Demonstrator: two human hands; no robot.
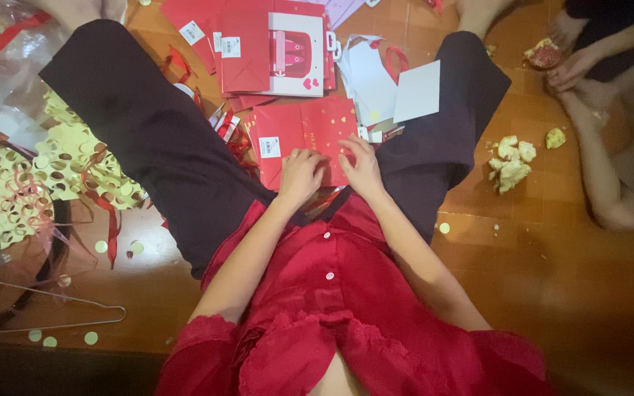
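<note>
A person in a red shirt is sitting on the brown floor (pixel 566 293) with legs spread wide in dark pants (pixel 163 147). A flat red paper bag (pixel 304 136) is lying between the legs, right under both hands. Its long side is running left to right, tilting up a little toward the right. The left hand (pixel 301 176) is pressing down on the bag's near edge with fingers curled, grabbing nothing. The right hand (pixel 362 167) is lying flat and open on the bag, just beside the left one. Past the hands, more red bags (pixel 258 44) are piling up. Beside the right hand, white cards (pixel 416 92) are lying.
</note>
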